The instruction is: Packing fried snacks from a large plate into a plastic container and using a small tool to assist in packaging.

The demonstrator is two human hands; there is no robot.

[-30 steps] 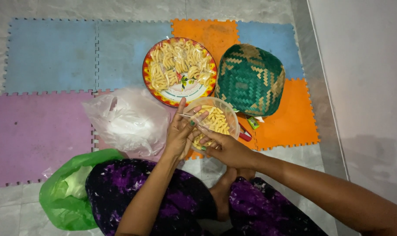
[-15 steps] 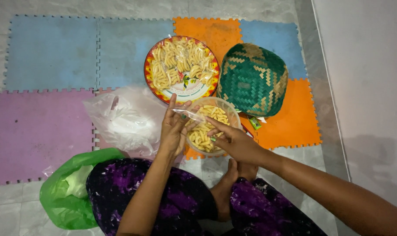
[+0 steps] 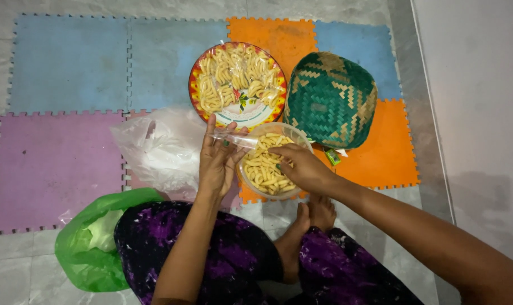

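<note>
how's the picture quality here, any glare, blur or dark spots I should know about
Head view: mostly sharp and evenly lit over the foam mat; glare on the clear wrap over the plate of snack sticks and on the white plastic bag; a soft shadow on the wall at right; the right hand in the clear bowl is slightly soft; the lap is dim.

Person seen from above: both forearms bare, no sleeves in view. Left hand [image 3: 215, 161] and right hand [image 3: 302, 167] carry green-painted fingernails; no rings or watch visible. Lower body covered by a black garment [image 3: 211, 254] with mottled purple blotches. Bare feet [image 3: 307, 226] show between the knees.
</note>
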